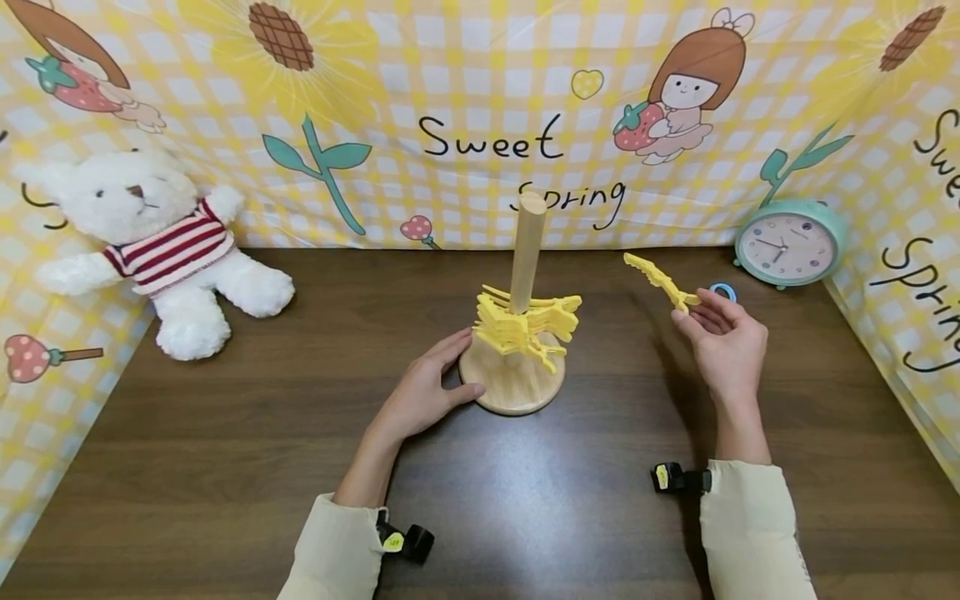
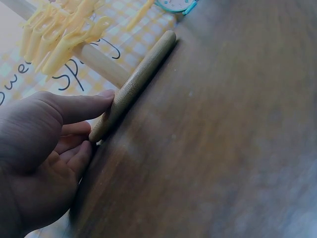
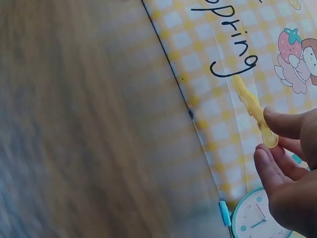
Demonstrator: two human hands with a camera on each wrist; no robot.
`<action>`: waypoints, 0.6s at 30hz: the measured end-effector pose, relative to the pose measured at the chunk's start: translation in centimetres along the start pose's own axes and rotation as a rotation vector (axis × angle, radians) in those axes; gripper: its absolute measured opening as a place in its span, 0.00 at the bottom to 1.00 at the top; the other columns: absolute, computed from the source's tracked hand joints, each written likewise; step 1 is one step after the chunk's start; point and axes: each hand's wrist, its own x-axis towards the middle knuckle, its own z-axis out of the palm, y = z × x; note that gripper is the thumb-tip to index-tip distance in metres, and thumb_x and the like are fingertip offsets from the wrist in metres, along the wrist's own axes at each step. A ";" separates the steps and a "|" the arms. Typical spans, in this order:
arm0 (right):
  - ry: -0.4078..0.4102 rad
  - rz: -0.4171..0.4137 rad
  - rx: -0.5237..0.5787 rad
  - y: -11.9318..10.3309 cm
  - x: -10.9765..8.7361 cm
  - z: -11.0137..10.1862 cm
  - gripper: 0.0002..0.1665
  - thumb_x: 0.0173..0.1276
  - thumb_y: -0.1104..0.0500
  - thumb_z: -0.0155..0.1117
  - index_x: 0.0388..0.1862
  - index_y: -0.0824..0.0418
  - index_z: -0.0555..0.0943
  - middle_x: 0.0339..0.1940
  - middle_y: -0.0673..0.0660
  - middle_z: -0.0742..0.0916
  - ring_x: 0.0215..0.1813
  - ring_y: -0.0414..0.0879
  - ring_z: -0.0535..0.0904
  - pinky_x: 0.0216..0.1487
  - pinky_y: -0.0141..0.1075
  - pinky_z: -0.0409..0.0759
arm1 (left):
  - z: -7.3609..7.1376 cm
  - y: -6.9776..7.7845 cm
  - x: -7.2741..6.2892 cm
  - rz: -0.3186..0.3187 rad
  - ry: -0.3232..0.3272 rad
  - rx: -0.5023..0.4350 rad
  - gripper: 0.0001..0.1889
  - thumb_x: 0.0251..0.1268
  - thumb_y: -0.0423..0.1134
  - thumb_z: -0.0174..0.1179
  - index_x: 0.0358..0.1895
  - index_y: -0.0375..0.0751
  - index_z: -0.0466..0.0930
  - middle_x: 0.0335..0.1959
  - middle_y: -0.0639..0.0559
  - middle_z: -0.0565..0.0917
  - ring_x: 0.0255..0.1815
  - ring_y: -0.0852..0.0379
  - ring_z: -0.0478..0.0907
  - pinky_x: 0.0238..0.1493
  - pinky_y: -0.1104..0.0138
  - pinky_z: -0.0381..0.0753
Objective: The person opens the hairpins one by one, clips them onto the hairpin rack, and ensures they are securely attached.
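Note:
A round wooden base (image 1: 517,396) carries an upright wooden rod (image 1: 529,250). Several yellow plastic pieces (image 1: 517,321) are stacked around the rod's lower half, with slim arms sticking out sideways. My left hand (image 1: 423,387) grips the base's left rim, thumb on its upper edge and fingers curled behind, as the left wrist view shows. Off to the right, above the tabletop, my right hand (image 1: 727,346) pinches one end of a long, jagged yellow plastic piece (image 1: 656,279) between thumb and fingers. A light-blue ring (image 1: 723,291) shows just behind those fingers; whether they touch it I cannot tell.
A white teddy bear (image 1: 172,250) in a striped shirt sits at the back left. A mint alarm clock (image 1: 787,246) stands at the back right. Behind the dark wooden table (image 1: 562,500) hangs a yellow checked cloth (image 1: 480,83). Wrist cameras are strapped at both sleeves.

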 end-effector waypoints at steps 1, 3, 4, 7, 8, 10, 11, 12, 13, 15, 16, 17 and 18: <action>-0.004 0.005 0.028 -0.1 -0.1 0.1 0.26 0.59 0.72 0.75 0.58 0.72 0.83 0.41 0.48 0.85 0.43 0.36 0.83 0.46 0.21 0.79 | 0.0 0.0 0.0 0.000 -0.001 0.003 0.40 0.65 0.39 0.71 0.77 0.35 0.63 0.78 0.48 0.63 0.79 0.50 0.55 0.76 0.52 0.57; -0.014 0.019 0.084 -0.3 -0.2 0.1 0.24 0.59 0.73 0.75 0.56 0.72 0.84 0.41 0.49 0.85 0.43 0.37 0.84 0.45 0.21 0.80 | 0.0 0.0 0.0 0.001 -0.003 0.007 0.40 0.65 0.39 0.71 0.77 0.35 0.62 0.79 0.48 0.63 0.79 0.50 0.55 0.76 0.52 0.57; -0.020 0.026 0.111 -0.4 -0.3 0.2 0.23 0.58 0.73 0.75 0.54 0.71 0.85 0.41 0.50 0.85 0.43 0.38 0.84 0.45 0.21 0.80 | 0.0 0.0 0.0 0.001 -0.004 0.010 0.40 0.65 0.39 0.71 0.77 0.35 0.63 0.79 0.48 0.63 0.79 0.50 0.55 0.76 0.52 0.57; -0.039 0.043 0.202 -0.8 -0.4 0.3 0.21 0.58 0.75 0.74 0.52 0.69 0.86 0.41 0.52 0.86 0.44 0.40 0.84 0.45 0.22 0.80 | 0.0 -0.1 0.0 0.004 -0.001 0.010 0.40 0.65 0.39 0.71 0.77 0.35 0.63 0.78 0.47 0.63 0.79 0.50 0.55 0.76 0.52 0.57; -0.047 0.044 0.223 -1.0 -0.4 0.3 0.21 0.58 0.75 0.74 0.52 0.69 0.86 0.41 0.53 0.86 0.44 0.41 0.84 0.45 0.23 0.81 | 0.0 -0.1 0.0 0.005 0.000 0.009 0.40 0.65 0.39 0.71 0.77 0.35 0.63 0.78 0.47 0.63 0.79 0.50 0.55 0.76 0.52 0.57; -0.065 0.038 0.257 -1.5 -0.5 0.4 0.22 0.58 0.76 0.73 0.52 0.70 0.86 0.42 0.55 0.86 0.45 0.42 0.83 0.46 0.23 0.81 | 0.0 -0.1 0.0 0.007 0.003 0.009 0.40 0.65 0.39 0.71 0.77 0.35 0.63 0.78 0.47 0.63 0.79 0.50 0.56 0.76 0.52 0.57; -0.074 0.033 0.271 -1.7 -0.6 0.5 0.22 0.58 0.77 0.73 0.53 0.71 0.85 0.42 0.55 0.86 0.45 0.43 0.83 0.46 0.24 0.81 | 0.0 -0.1 0.0 0.008 0.005 0.008 0.40 0.65 0.39 0.71 0.77 0.34 0.63 0.78 0.47 0.63 0.79 0.50 0.56 0.76 0.52 0.57; -0.080 0.025 0.275 -2.0 -0.6 0.6 0.23 0.58 0.77 0.73 0.54 0.72 0.85 0.42 0.56 0.86 0.45 0.43 0.83 0.46 0.24 0.81 | 0.0 -0.1 0.0 0.009 0.005 0.008 0.40 0.65 0.39 0.71 0.77 0.34 0.63 0.78 0.47 0.64 0.79 0.50 0.56 0.76 0.52 0.57; -0.083 0.016 0.281 -2.3 -0.7 0.6 0.23 0.57 0.77 0.73 0.54 0.73 0.84 0.42 0.56 0.86 0.45 0.43 0.83 0.46 0.24 0.81 | 0.0 -0.1 0.0 0.010 0.005 0.010 0.40 0.65 0.39 0.71 0.77 0.34 0.63 0.78 0.47 0.64 0.79 0.50 0.56 0.76 0.52 0.57; -0.086 -0.012 0.283 -2.9 -0.9 0.7 0.24 0.57 0.77 0.73 0.54 0.75 0.84 0.42 0.56 0.87 0.44 0.43 0.84 0.46 0.24 0.81 | 0.0 -0.1 0.0 0.013 0.002 0.011 0.40 0.65 0.39 0.71 0.77 0.34 0.63 0.78 0.47 0.63 0.79 0.50 0.56 0.76 0.52 0.57; -0.088 -0.028 0.281 -3.2 -1.0 0.7 0.24 0.57 0.77 0.73 0.54 0.76 0.83 0.42 0.56 0.87 0.44 0.43 0.84 0.46 0.24 0.81 | -0.1 -0.1 0.0 0.012 0.002 0.010 0.40 0.65 0.39 0.71 0.77 0.34 0.63 0.78 0.47 0.63 0.79 0.50 0.56 0.76 0.52 0.57; -0.093 -0.051 0.270 -3.5 -1.2 0.8 0.23 0.57 0.77 0.73 0.54 0.76 0.83 0.41 0.55 0.87 0.44 0.43 0.84 0.47 0.24 0.81 | -0.1 -0.1 -0.1 0.011 0.001 0.008 0.40 0.65 0.39 0.71 0.77 0.34 0.63 0.78 0.47 0.63 0.79 0.50 0.56 0.76 0.52 0.57; -0.099 -0.080 0.248 -3.8 -1.4 0.9 0.23 0.58 0.77 0.73 0.54 0.76 0.83 0.41 0.54 0.88 0.43 0.42 0.84 0.47 0.24 0.81 | -0.1 -0.1 -0.1 0.011 0.000 0.007 0.40 0.65 0.39 0.71 0.77 0.34 0.63 0.78 0.47 0.63 0.79 0.50 0.56 0.76 0.52 0.57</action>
